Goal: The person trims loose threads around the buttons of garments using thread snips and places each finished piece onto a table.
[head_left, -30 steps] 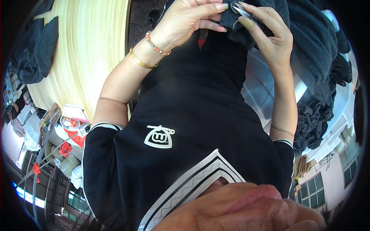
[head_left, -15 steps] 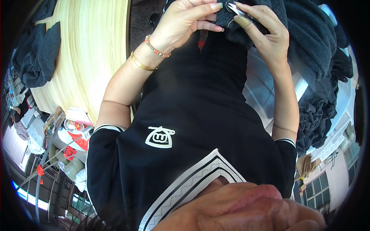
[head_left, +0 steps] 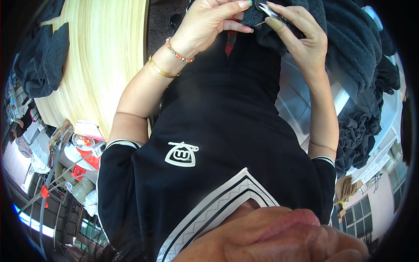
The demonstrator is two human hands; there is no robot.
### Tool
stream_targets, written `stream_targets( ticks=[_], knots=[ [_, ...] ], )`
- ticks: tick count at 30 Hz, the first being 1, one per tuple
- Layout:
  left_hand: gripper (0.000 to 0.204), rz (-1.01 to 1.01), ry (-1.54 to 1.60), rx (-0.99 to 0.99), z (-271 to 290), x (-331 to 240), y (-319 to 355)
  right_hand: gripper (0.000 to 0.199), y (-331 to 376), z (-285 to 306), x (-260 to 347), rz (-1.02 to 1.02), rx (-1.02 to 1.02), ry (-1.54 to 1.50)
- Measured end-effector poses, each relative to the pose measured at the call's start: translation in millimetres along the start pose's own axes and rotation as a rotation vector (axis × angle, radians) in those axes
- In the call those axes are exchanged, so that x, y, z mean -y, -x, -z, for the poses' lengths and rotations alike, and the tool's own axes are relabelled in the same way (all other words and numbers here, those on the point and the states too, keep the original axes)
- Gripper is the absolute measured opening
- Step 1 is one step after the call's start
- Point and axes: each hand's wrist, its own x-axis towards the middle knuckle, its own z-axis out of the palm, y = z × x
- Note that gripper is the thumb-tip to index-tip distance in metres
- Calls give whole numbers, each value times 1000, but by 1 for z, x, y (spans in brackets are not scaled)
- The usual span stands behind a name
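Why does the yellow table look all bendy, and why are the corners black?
Head view: the fisheye lens curves the pale wooden table toward the rim and leaves black corners; the windows at the lower right glare bright; both hands, left hand and right hand, look sharp.

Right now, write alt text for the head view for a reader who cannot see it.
Both hands meet over dark grey fabric: the left hand pinches it, and the right hand holds small metal snips against it. More grey garments are heaped at right, beside a pale wooden tabletop.
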Motion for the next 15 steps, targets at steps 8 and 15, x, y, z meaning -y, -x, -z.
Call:
stream_targets(
  ticks=[8, 15],
  knots=[
    [20, -23, -5, -14, 0, 5, -1, 26, 5, -4, -2, -35, -36, -34],
    [21, -43, -13, -28, -4, 5, 1, 26, 6, -10, -2, -42, -64, -57]
  ],
)
